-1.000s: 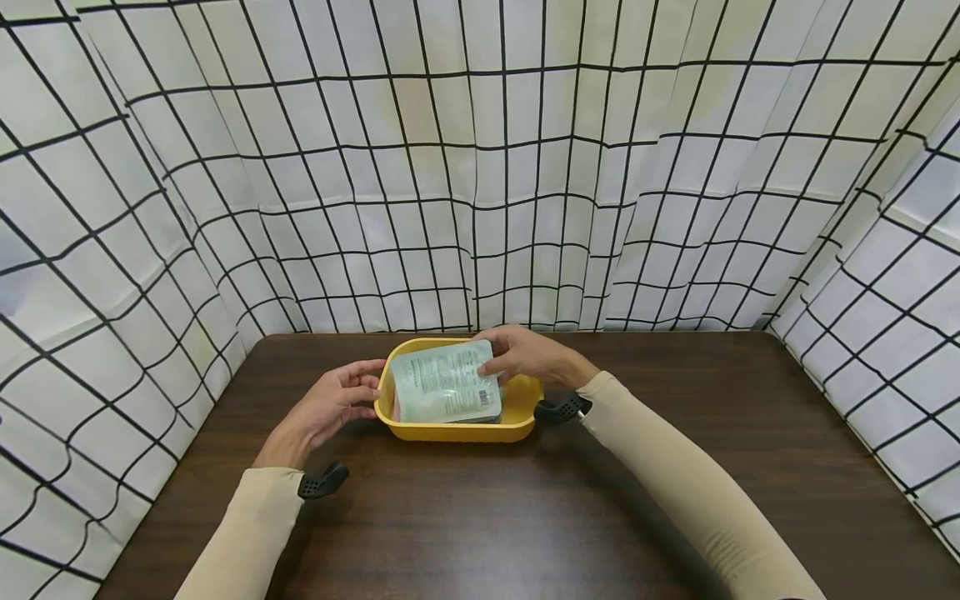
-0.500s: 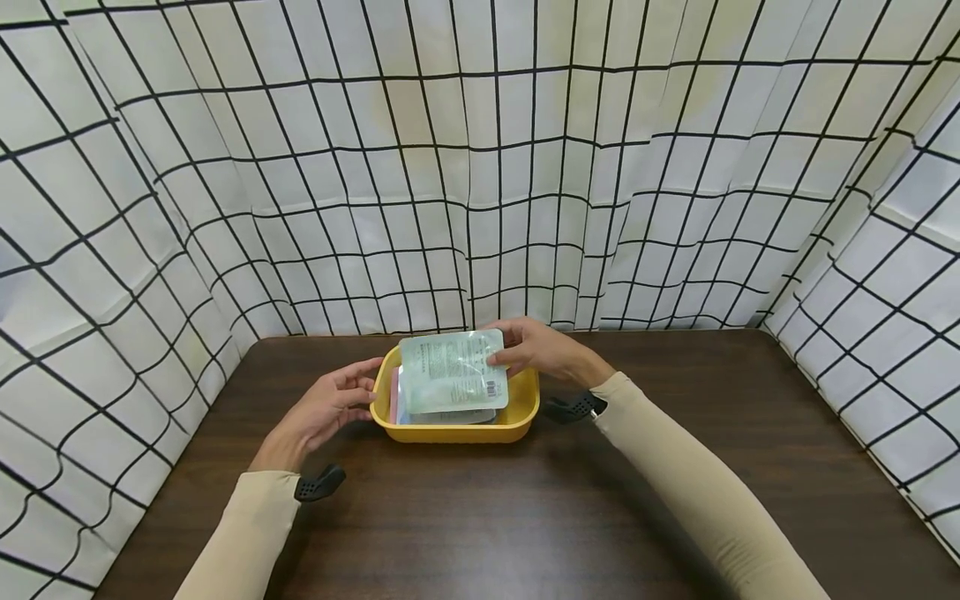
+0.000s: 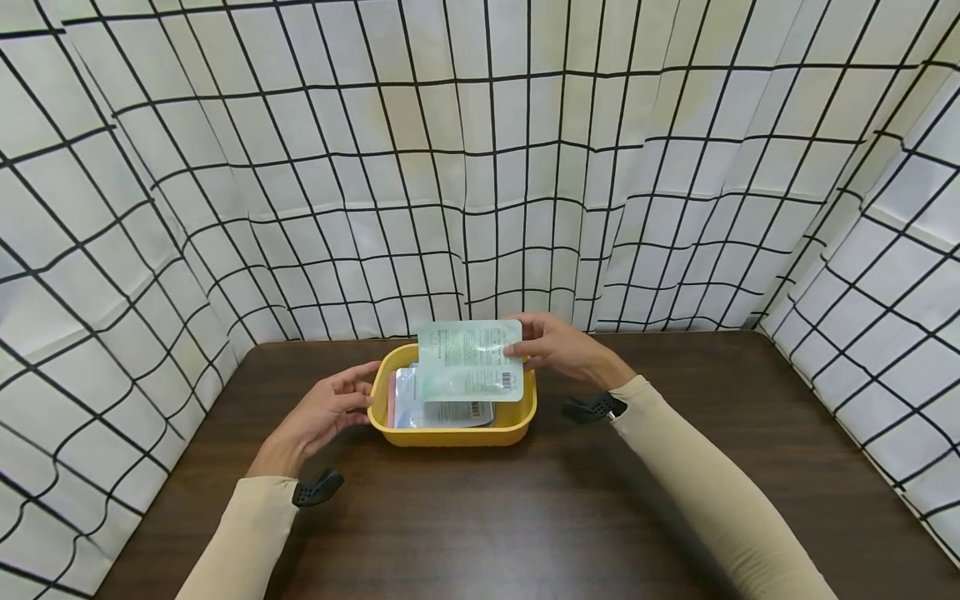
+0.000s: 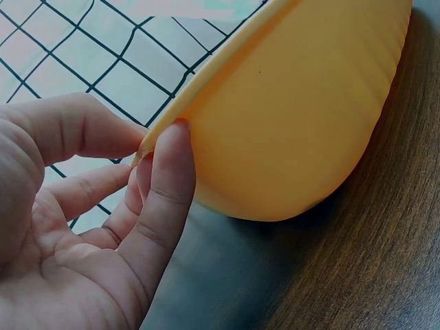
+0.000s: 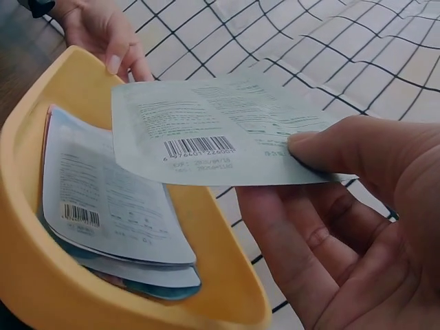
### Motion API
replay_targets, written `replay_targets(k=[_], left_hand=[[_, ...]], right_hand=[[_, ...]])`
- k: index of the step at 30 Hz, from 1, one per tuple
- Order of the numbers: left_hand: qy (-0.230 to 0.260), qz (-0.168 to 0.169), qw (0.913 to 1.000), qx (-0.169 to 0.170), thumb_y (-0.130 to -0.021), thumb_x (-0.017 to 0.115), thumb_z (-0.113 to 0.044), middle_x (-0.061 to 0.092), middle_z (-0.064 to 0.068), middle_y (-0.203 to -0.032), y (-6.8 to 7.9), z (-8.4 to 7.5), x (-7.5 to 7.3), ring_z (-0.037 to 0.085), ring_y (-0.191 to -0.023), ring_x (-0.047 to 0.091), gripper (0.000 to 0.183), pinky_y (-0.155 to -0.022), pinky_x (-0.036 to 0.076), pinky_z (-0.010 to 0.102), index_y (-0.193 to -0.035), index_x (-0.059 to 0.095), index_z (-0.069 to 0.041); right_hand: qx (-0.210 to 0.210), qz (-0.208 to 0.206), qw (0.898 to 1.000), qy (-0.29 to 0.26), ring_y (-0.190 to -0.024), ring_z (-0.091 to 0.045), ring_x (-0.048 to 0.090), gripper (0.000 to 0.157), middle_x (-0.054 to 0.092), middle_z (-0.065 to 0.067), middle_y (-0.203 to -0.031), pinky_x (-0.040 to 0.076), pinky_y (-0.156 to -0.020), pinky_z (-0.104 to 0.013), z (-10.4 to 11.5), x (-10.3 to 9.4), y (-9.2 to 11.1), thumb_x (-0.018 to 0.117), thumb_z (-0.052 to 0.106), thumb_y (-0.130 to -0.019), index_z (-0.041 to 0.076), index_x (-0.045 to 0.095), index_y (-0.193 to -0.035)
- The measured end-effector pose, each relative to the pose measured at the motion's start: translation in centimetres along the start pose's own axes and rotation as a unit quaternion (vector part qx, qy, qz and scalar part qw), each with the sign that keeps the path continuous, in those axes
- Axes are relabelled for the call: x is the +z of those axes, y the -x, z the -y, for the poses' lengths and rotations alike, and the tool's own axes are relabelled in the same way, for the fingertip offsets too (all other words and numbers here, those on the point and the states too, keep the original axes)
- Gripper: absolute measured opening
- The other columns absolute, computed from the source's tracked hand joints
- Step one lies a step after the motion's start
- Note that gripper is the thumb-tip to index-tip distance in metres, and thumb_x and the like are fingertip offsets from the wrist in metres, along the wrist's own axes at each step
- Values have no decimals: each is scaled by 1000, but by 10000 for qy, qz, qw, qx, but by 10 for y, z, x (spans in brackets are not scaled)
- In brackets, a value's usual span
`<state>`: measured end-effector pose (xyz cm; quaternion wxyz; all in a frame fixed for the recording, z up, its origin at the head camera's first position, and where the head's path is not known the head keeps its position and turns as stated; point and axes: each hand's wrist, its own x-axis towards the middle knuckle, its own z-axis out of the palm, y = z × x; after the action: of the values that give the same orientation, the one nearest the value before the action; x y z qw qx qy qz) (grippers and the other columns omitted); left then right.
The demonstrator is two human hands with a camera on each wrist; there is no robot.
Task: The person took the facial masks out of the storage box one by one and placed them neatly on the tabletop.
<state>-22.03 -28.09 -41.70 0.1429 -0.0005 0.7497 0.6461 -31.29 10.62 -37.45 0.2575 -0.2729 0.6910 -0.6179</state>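
A light green sheet mask packet (image 3: 468,362), printed with text and a barcode, hangs above the yellow plastic basin (image 3: 457,437). My right hand (image 3: 566,348) pinches its right edge, thumb on top and fingers beneath, as the right wrist view shows. Inside the basin lies a stack of other packets (image 5: 110,192); the top one is pale blue with a barcode, and a pink edge shows at its left. At the basin's left end, my left hand (image 3: 322,412) pinches the rim (image 4: 185,96) between thumb and fingers. The held packet hides part of the stack.
The basin stands near the back edge of a dark brown wooden table (image 3: 450,517). White cloth with a black grid (image 3: 480,183) rises behind the table and along both sides. Each wrist wears a black band device (image 3: 318,489).
My right hand has lifted the green packet up and to the right, off the stack, uncovering the pale blue packet below. The left hand stays at the basin rim.
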Motion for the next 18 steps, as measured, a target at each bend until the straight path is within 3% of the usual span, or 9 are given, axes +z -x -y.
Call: replay_targets(k=[18], left_hand=[[58, -4, 10000, 10, -98, 61, -6, 57, 9, -110, -1, 2, 0, 21, -96, 62, 69, -83, 58, 30, -160, 31, -13]], right_hand=[[-17, -332, 9991, -252, -107, -30, 69, 47, 67, -14, -123, 58, -87, -48, 0, -31, 34, 66, 3, -96, 5, 54, -141]])
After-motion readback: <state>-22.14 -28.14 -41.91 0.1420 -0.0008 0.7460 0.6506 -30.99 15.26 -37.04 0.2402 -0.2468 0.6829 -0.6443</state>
